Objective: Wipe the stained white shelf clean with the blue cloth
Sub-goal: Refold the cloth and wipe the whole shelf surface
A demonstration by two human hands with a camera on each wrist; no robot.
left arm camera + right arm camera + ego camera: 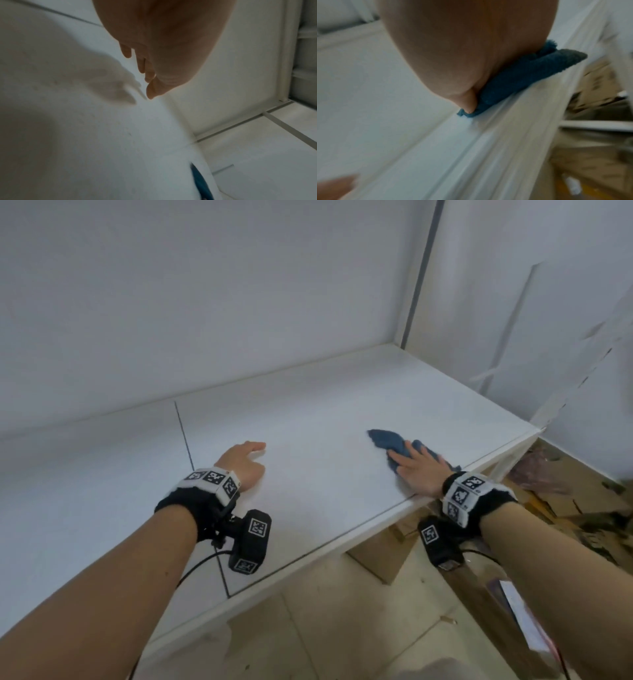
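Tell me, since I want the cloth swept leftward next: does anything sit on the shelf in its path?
Only the left hand, resting on the white shelf to the left of the blue cloth under the right hand; bare surface lies between them.

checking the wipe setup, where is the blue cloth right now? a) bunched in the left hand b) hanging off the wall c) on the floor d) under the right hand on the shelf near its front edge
d: the right hand presses flat on the blue cloth on the white shelf, near its front edge.
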